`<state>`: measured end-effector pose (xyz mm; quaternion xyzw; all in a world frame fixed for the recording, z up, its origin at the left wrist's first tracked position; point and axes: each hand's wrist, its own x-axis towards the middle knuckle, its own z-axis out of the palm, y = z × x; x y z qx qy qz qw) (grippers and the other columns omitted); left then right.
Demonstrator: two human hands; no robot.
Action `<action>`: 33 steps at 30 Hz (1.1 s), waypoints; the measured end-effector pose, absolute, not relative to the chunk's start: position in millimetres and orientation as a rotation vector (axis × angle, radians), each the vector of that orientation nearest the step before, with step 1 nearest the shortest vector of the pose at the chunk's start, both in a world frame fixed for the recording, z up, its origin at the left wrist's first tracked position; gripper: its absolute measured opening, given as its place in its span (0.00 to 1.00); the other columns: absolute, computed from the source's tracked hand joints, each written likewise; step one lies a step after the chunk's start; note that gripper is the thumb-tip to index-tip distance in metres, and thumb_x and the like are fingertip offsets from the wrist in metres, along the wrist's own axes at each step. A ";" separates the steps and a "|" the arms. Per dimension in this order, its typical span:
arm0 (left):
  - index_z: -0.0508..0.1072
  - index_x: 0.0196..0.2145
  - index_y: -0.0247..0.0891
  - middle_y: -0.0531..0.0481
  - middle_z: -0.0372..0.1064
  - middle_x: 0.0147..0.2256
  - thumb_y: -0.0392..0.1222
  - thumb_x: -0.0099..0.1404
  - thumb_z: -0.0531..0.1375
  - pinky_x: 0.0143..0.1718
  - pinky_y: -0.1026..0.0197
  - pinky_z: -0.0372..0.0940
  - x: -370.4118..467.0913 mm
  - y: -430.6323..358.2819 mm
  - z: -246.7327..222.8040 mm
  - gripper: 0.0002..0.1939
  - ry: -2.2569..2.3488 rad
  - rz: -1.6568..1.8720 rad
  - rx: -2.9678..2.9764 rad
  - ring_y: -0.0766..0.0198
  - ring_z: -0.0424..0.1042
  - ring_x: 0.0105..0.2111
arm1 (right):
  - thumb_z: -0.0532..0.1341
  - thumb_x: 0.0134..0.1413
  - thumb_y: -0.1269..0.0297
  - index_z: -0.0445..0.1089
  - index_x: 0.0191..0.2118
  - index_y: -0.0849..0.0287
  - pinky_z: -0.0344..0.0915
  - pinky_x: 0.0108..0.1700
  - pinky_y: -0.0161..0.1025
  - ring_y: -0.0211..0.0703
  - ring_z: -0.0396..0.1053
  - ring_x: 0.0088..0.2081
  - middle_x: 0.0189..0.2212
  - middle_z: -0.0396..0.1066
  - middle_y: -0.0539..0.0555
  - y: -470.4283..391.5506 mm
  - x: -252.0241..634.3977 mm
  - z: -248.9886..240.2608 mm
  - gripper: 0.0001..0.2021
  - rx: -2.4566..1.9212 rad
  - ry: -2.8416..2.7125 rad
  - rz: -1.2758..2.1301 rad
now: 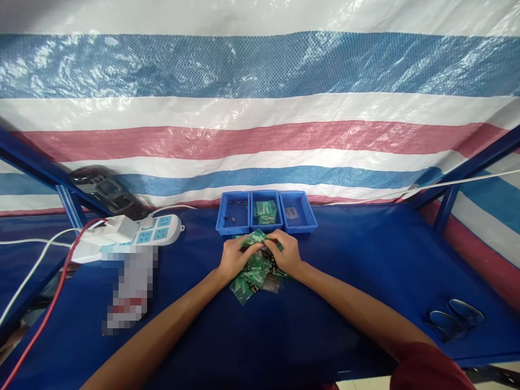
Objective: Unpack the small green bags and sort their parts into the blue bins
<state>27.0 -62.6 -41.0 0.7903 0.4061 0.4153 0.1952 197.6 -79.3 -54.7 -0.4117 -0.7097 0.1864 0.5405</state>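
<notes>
My left hand (236, 257) and my right hand (285, 252) meet over a heap of small green-tinted plastic bags (257, 271) on the blue table. Both hands pinch one green plastic bag (255, 237) between thumb and fingers. Small metal parts show through the bags, too small to name. Just beyond the hands stand three blue bins in a row. Loose dark metal pieces lie in the left bin (225, 225). Green bags (265, 210) fill part of the middle bin (267, 227). A small clear packet (291, 213) lies in the right bin (305, 216).
On the left, a white power strip (173, 227) carries a white plug adapter (116, 230), with white cables and a red cable (54, 303) nearby. Eyeglasses (457, 318) rest at the right. Blue frame posts and a striped tarp (260, 146) bound the table.
</notes>
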 end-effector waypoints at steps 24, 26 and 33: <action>0.64 0.13 0.36 0.54 0.57 0.11 0.44 0.66 0.52 0.19 0.66 0.56 24.2 -61.9 -48.6 0.25 1.068 1.226 2.201 0.71 0.59 0.14 | 0.56 0.59 0.62 0.71 0.32 0.60 0.63 0.32 0.37 0.40 0.66 0.28 0.28 0.71 0.53 -46.6 229.0 -25.1 0.09 -1.211 -1.607 0.281; 0.64 0.13 0.36 0.55 0.57 0.11 0.45 0.66 0.52 0.19 0.66 0.56 24.1 -62.1 -49.0 0.25 1.082 1.220 2.217 0.71 0.59 0.14 | 0.56 0.59 0.64 0.71 0.32 0.59 0.63 0.33 0.38 0.41 0.65 0.28 0.27 0.70 0.53 -43.1 232.5 -24.7 0.09 -1.225 -1.706 0.209; 0.64 0.12 0.35 0.54 0.56 0.11 0.44 0.66 0.52 0.20 0.66 0.56 24.4 -62.2 -49.2 0.25 1.084 1.241 2.203 0.71 0.58 0.14 | 0.54 0.60 0.66 0.70 0.39 0.58 0.63 0.41 0.41 0.45 0.66 0.37 0.34 0.71 0.55 -41.8 235.6 -19.6 0.08 -1.178 -1.811 0.118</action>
